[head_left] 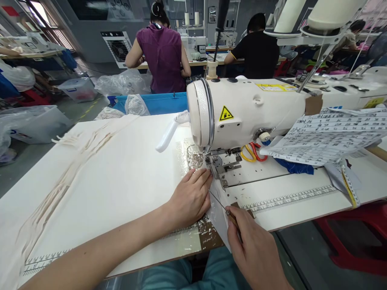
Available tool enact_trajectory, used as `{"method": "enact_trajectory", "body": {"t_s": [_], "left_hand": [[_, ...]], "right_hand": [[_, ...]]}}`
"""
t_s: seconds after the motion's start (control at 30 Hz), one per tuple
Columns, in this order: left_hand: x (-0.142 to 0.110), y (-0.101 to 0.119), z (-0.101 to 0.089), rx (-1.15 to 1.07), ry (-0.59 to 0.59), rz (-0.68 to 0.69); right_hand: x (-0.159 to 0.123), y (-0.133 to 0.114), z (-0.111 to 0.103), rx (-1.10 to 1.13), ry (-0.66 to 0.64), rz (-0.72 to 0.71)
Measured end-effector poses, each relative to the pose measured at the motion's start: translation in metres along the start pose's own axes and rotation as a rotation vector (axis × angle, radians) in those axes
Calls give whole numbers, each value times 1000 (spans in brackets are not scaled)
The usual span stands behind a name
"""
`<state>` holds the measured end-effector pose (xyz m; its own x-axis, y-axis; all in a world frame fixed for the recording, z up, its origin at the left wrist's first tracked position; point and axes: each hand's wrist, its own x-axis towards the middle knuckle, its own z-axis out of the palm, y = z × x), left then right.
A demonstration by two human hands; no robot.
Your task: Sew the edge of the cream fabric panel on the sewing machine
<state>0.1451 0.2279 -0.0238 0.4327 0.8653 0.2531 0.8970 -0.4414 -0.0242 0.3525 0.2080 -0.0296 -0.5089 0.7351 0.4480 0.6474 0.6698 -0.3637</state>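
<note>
A white sewing machine (248, 110) stands on the work table (121, 181). My left hand (190, 197) lies flat on a small piece of white fabric (219, 213) just before the presser foot (216, 163), fingertips near the needle area. My right hand (256, 253) is at the table's front edge, pinching a thin pointed tool (225, 209) with a brown handle; its metal tip rests on the fabric beside my left hand.
Several cream fabric strips (72, 161) lie across the left of the table. Red and yellow scissors (254, 153) and a printed paper sheet (329, 135) sit by the machine. Two people work with their backs turned, behind a blue bin (163, 102). Plastic crates stand at left.
</note>
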Motion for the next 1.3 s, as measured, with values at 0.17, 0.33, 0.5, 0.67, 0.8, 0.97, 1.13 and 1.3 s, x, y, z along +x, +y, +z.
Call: {"method": "enact_trajectory", "body": {"t_s": [0.17, 0.33, 0.5, 0.67, 0.8, 0.97, 1.13, 1.3], "left_hand": [[0, 0, -1, -17, 10, 17], [2, -5, 1, -48, 16, 5], [6, -10, -1, -33, 25, -64], [11, -13, -2, -33, 2, -98], [15, -24, 2, -12, 19, -60], [15, -40, 4, 119, 31, -27], [12, -31, -1, 102, 52, -76], [8, -12, 2, -11, 85, -5]], "right_hand": [[2, 3, 5, 14, -47, 9], [7, 2, 9, 0, -37, 12], [19, -2, 13, -60, 34, -17], [30, -2, 18, -96, 55, -16], [36, -2, 22, -78, 66, 7], [35, -7, 19, 42, 2, 65], [25, -11, 14, 116, -45, 97], [14, -8, 14, 79, -14, 95]]}}
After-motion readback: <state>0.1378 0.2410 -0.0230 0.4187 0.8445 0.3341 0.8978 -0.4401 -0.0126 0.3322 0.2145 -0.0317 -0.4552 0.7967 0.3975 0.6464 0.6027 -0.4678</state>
